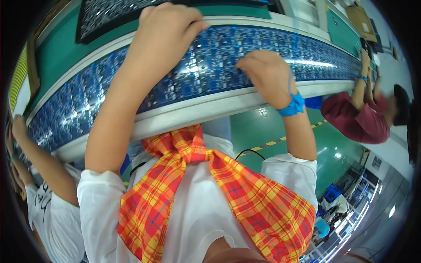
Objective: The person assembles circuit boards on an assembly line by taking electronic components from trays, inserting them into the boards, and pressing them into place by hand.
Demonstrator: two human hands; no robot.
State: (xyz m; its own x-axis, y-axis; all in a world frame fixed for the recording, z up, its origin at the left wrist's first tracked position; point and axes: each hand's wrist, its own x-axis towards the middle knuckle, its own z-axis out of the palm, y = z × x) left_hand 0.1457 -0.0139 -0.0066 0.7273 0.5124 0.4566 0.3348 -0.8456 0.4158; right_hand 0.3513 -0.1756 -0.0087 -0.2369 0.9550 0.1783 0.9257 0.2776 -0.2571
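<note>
A long band of blue circuit boards (193,72) with shiny small parts runs across in front of me between pale rails. Over its far edge, by a black-rimmed tray (80,26) of small glinting pieces, is my left hand (169,28). Its fingers curl inward and the thumb points right; whatever they hold is hidden. My right hand (267,72), with a blue band (293,105) at the wrist, hovers over the boards' near half. Its fingers are bent together toward the left, and I cannot make out anything between them.
The pale near rail (197,109) lies between me and the boards. A co-worker's arm (44,162) reaches in at the left; another person in a maroon top (355,118) works at the far right. A cardboard box (360,22) stands beyond. Yellow-black tape (269,143) crosses the green floor.
</note>
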